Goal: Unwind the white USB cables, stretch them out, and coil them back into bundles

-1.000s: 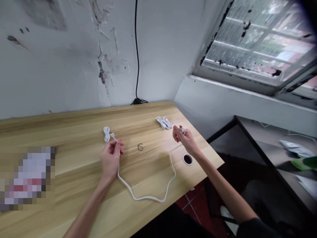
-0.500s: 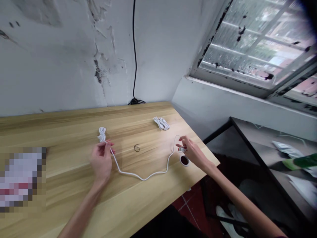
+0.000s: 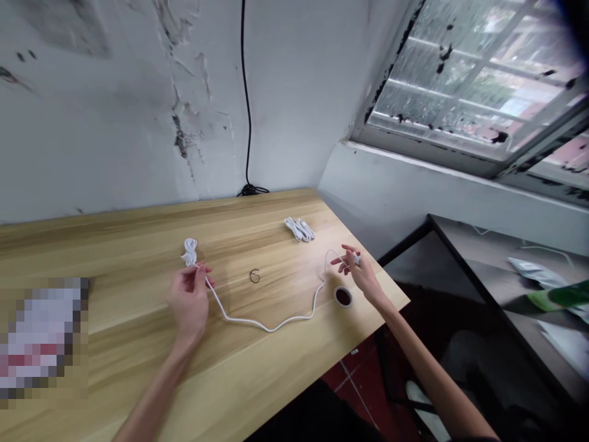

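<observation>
My left hand (image 3: 191, 298) pinches a white cable (image 3: 271, 330) between thumb and fingers, just below its bundled coil (image 3: 189, 250), which lies on the table. From there the cable sags across the wood in a loose curve and rises, thinner, to my right hand (image 3: 361, 270). That hand is raised above the table's right side, some fingers stretched out. A small white piece (image 3: 356, 259) shows between its fingers; its kind is too small to tell. Just below it stands a small round white-rimmed thing with a dark inside (image 3: 343, 298). Between my hands lies a thin dark curled tie (image 3: 254, 275).
Another white cable bundle (image 3: 300, 229) lies toward the table's far right. A black cord (image 3: 251, 189) is heaped by the wall. At the left is a blurred-out pale object (image 3: 41, 337). Right of the wooden table (image 3: 285, 380) stands a dark-framed shelf (image 3: 464, 258).
My right hand has moved slightly right and turned, its fingers more spread, with the white piece now higher among them. The left hand keeps its pinch on the cable.
</observation>
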The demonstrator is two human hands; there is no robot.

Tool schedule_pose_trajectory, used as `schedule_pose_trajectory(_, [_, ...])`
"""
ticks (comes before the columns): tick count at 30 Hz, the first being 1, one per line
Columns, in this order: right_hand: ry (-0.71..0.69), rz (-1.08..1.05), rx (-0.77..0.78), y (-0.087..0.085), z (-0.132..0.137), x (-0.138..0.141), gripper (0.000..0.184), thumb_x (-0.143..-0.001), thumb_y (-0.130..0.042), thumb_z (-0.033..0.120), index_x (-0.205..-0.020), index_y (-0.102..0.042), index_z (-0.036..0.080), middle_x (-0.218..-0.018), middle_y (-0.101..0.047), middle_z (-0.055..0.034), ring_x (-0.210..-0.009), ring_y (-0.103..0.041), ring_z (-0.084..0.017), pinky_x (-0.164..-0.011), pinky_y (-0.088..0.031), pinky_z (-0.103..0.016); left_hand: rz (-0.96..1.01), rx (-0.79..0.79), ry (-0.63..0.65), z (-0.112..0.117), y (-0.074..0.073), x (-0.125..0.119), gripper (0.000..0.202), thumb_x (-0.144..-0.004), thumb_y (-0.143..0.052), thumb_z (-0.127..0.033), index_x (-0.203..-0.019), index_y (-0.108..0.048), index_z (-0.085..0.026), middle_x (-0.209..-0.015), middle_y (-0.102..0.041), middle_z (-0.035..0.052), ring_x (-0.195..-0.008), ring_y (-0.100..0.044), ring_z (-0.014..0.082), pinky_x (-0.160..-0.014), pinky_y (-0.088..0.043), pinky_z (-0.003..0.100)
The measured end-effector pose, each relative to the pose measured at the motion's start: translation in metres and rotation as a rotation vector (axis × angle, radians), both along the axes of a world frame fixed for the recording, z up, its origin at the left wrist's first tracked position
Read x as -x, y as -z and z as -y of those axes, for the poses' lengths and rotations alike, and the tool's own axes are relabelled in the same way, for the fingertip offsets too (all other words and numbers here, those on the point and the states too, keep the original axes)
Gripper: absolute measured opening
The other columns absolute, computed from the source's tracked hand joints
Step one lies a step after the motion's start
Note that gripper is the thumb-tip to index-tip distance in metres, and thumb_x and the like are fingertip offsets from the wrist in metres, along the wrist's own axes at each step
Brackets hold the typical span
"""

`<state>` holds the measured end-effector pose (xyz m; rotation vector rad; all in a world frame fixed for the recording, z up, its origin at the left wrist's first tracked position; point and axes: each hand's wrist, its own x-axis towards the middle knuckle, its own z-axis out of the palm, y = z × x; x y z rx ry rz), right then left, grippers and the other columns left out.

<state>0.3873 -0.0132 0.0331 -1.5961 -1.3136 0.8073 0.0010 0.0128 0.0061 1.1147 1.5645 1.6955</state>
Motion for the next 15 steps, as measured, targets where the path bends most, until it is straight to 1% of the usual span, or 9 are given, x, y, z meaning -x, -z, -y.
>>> schedule_pose_trajectory(2, [-0.024,-0.052,0.043,-0.010,0.002,0.006,0.058,-0.096,-0.040,0.058,-0.130,-0.053,0.012,-0.082,-0.066,-0.0073,-0.061,-0.050,-0.015,-0.061,-0.045,-0.031,0.005,-0.004,0.010,0.001,-0.001,0.000,0.028,-0.083,-0.066,-0.045,-0.093,-0.062,-0.019,-0.091,-0.070,0.0043,-0.062,-0.062,0.0140,-0.062,-0.053,0.028])
schedule_pose_trajectory(3, [-0.036,-0.056,0.058,-0.014,0.003,0.011,0.058,-0.094,-0.044,0.060,-0.127,-0.057,0.013,-0.083,-0.066,-0.0069,-0.063,-0.049,-0.015,-0.062,-0.044,-0.030,0.008,-0.003,0.017,0.001,-0.002,0.000,0.028,-0.083,-0.066,-0.045,-0.093,-0.062,-0.019,-0.091,-0.070,0.0042,-0.062,-0.062,0.0138,-0.061,-0.053,0.028])
schedule_pose_trajectory(5, [-0.053,-0.054,0.087,-0.018,0.004,0.021,0.056,-0.089,-0.054,0.061,-0.119,-0.064,0.015,-0.093,-0.067,-0.0083,-0.070,-0.052,-0.015,-0.066,-0.044,-0.029,0.013,0.002,0.024,0.002,-0.004,-0.001,0.027,-0.083,-0.066,-0.044,-0.094,-0.061,-0.020,-0.090,-0.069,0.0040,-0.062,-0.061,0.0135,-0.060,-0.052,0.027])
schedule_pose_trajectory(7, [-0.068,-0.056,0.104,-0.016,0.003,0.032,0.054,-0.081,-0.066,0.060,-0.112,-0.068,0.016,-0.102,-0.067,-0.0101,-0.077,-0.055,-0.017,-0.067,-0.043,-0.029,0.013,0.008,0.027,0.003,-0.006,-0.002,0.027,-0.083,-0.065,-0.044,-0.094,-0.061,-0.020,-0.090,-0.069,0.0042,-0.061,-0.060,0.0134,-0.059,-0.052,0.027])
schedule_pose_trajectory(8, [-0.075,-0.061,0.110,-0.013,0.002,0.037,0.052,-0.077,-0.070,0.059,-0.107,-0.070,0.016,-0.102,-0.068,-0.0102,-0.078,-0.056,-0.018,-0.067,-0.043,-0.029,0.011,0.010,0.027,0.003,-0.007,-0.002,0.027,-0.083,-0.065,-0.043,-0.094,-0.061,-0.019,-0.090,-0.069,0.0047,-0.060,-0.060,0.0133,-0.058,-0.051,0.026])
schedule_pose_trajectory(10, [-0.090,-0.074,0.108,-0.004,-0.001,0.047,0.047,-0.072,-0.075,0.057,-0.095,-0.071,0.016,-0.092,-0.068,-0.0083,-0.075,-0.055,-0.018,-0.065,-0.040,-0.029,0.009,0.008,0.027,0.004,-0.008,-0.003,0.026,-0.084,-0.064,-0.042,-0.094,-0.061,-0.018,-0.091,-0.069,0.0057,-0.060,-0.059,0.0130,-0.058,-0.051,0.026])
schedule_pose_trajectory(12, [-0.088,-0.076,0.067,0.005,-0.004,0.056,0.042,-0.074,-0.074,0.057,-0.083,-0.068,0.017,-0.079,-0.063,-0.0043,-0.070,-0.052,-0.017,-0.063,-0.038,-0.029,0.005,0.002,0.026,0.004,-0.008,-0.002,0.026,-0.084,-0.064,-0.041,-0.094,-0.061,-0.018,-0.090,-0.068,0.0058,-0.060,-0.059,0.0128,-0.058,-0.051,0.026])
schedule_pose_trajectory(15, [-0.085,-0.055,-0.031,0.011,-0.007,0.064,0.039,-0.086,-0.060,0.056,-0.075,-0.057,0.019,-0.069,-0.052,0.0015,-0.063,-0.043,-0.014,-0.061,-0.035,-0.027,0.010,0.001,0.032,0.003,-0.007,-0.002,0.026,-0.084,-0.064,-0.042,-0.095,-0.062,-0.018,-0.088,-0.068,0.0048,-0.060,-0.059,0.0129,-0.057,-0.050,0.025])
